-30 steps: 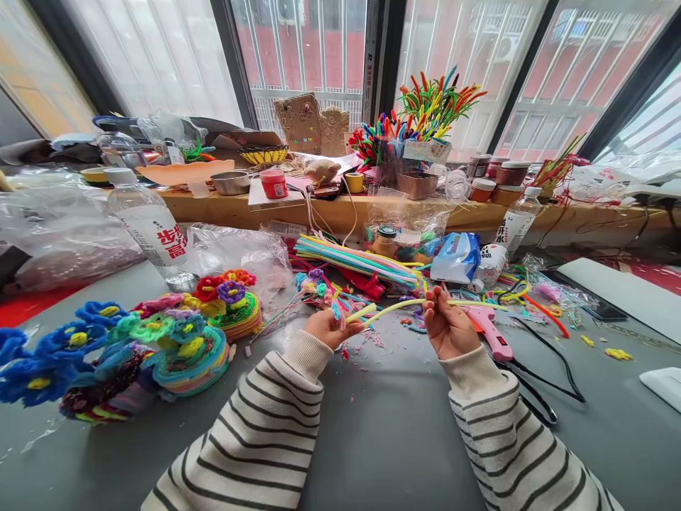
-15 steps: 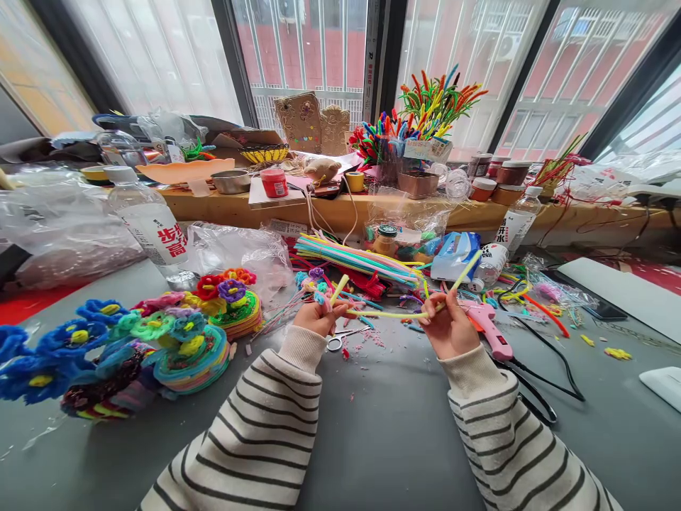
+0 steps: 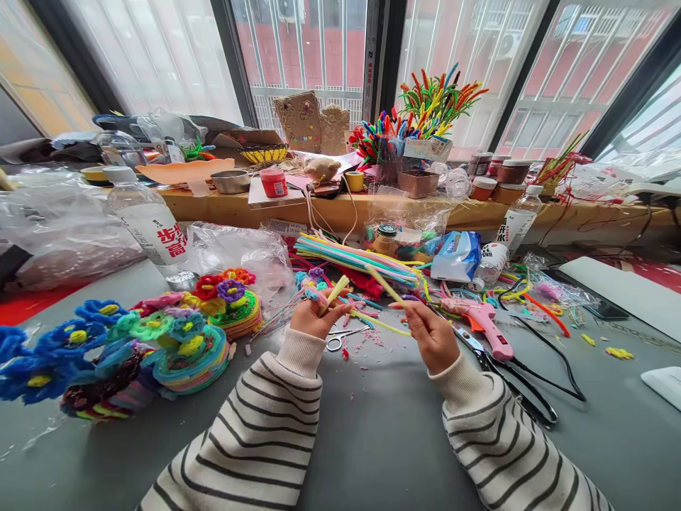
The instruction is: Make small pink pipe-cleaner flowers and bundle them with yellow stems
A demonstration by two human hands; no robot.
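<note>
Both of my hands pinch a yellow pipe cleaner [image 3: 384,324] over the grey table [image 3: 372,440]. My left hand [image 3: 318,318] is closed on one end, which sticks up past my fingers. My right hand [image 3: 430,333] is closed on the other part, bent up and back toward the middle. A pair of scissors [image 3: 340,341] lies on the table just under my left hand. Pink trimmings are scattered between my hands.
Finished pipe-cleaner flowers [image 3: 175,333] lie at the left. A bundle of pastel pipe cleaners [image 3: 354,259] lies behind my hands. A pink glue gun [image 3: 486,323] with a black cable lies at the right. A water bottle [image 3: 152,227] stands at the left; the cluttered wooden shelf [image 3: 340,206] runs behind.
My right hand moved left toward my left hand, folding the yellow pipe cleaner so its right end now points up and left instead of stretching straight between my hands.
</note>
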